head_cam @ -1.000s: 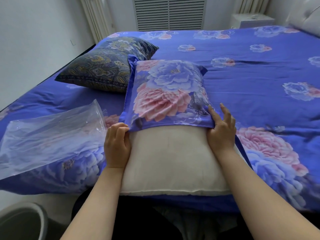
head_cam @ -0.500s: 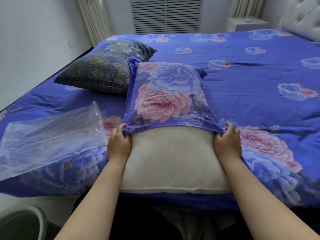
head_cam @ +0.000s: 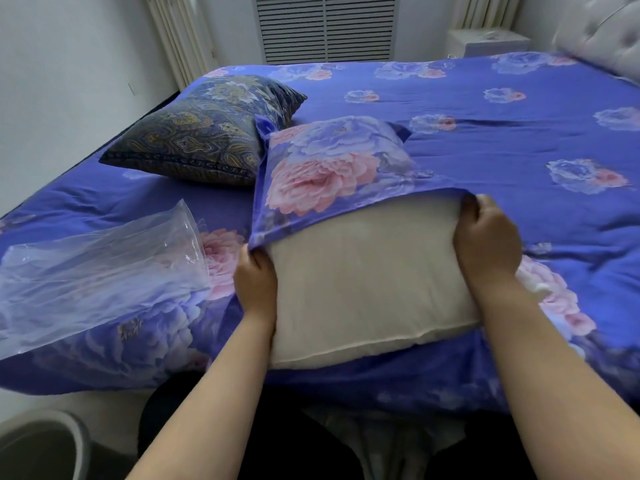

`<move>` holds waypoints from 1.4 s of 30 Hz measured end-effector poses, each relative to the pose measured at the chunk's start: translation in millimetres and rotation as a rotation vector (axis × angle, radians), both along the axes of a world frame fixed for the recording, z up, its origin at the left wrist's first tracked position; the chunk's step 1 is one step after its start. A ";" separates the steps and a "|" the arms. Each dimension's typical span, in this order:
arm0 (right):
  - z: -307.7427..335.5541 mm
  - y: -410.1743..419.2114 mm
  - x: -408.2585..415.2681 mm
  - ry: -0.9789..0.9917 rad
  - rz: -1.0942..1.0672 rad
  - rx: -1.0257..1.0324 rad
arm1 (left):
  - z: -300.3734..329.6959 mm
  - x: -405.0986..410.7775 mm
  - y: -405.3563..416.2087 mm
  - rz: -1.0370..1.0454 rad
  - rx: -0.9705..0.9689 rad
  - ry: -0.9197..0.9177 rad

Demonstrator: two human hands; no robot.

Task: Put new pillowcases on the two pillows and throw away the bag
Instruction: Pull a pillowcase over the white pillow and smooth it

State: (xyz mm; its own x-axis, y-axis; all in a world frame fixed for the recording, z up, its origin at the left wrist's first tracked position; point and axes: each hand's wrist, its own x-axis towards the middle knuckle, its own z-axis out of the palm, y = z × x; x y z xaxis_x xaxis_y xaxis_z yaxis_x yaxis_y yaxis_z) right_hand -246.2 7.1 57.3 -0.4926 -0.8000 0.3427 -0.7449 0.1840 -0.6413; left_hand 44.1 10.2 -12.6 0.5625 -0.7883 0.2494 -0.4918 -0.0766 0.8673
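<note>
Both hands grip the pillowcase (head_cam: 332,174) hem, left hand (head_cam: 256,282) at the near-left corner, right hand (head_cam: 488,247) at the right, with the pillow (head_cam: 367,282) lying half-covered on the bed (head_cam: 519,109); draw both corners evenly toward the body, keeping the hem taut.
</note>
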 end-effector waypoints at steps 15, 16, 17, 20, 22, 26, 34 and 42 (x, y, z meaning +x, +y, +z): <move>-50.8 3.8 -14.4 0.111 -0.035 0.197 | -25.7 45.4 34.7 -0.050 0.285 -0.171; -44.9 6.3 -2.2 0.166 0.036 0.046 | -30.8 49.7 38.6 -0.077 0.349 -0.173; -39.4 9.2 12.8 0.195 0.140 -0.097 | -36.3 53.7 43.0 -0.102 0.402 -0.182; -37.0 28.8 68.0 0.375 0.534 -0.190 | -40.2 57.8 54.5 -0.127 0.472 -0.243; -51.5 45.0 98.9 0.530 0.718 -0.071 | -37.5 59.3 61.0 -0.188 0.464 -0.356; -65.8 66.5 115.7 0.656 0.887 0.221 | -26.8 65.6 78.9 -0.370 0.389 -0.855; -46.9 87.0 108.5 0.680 0.979 0.477 | 1.9 39.6 57.3 -0.754 -0.130 -0.902; -74.1 64.5 113.4 0.634 0.557 0.168 | 49.7 -24.8 3.7 -0.623 0.349 -0.977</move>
State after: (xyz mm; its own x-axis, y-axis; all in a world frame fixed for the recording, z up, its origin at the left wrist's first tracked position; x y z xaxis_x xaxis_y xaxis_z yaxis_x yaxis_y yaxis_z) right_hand -132.8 71.6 -16.8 0.2312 -0.9330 0.2758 -0.9632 -0.2595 -0.0705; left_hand 19.3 13.9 37.1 -0.2443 -0.9666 0.0770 -0.9639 0.2507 0.0894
